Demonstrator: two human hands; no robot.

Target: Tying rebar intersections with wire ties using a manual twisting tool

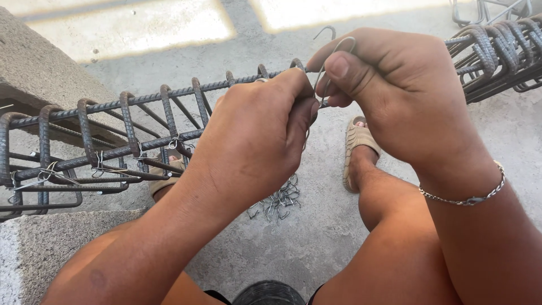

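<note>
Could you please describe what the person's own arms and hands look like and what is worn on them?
Both forearms are bare, with no sleeves in view, and neither the left hand nor the right hand wears a glove. A thin silver chain bracelet circles the right wrist. The left wrist is bare, and no rings show on the visible fingers.

The rebar cage [141, 121] is showing dark, ribbed, matt steel with rusty patches. The tie wire [323, 73] is looking thin, smooth and bright metal, as is the wire heap [278, 202]. The floor [293, 243] is appearing rough, matt concrete.
</note>
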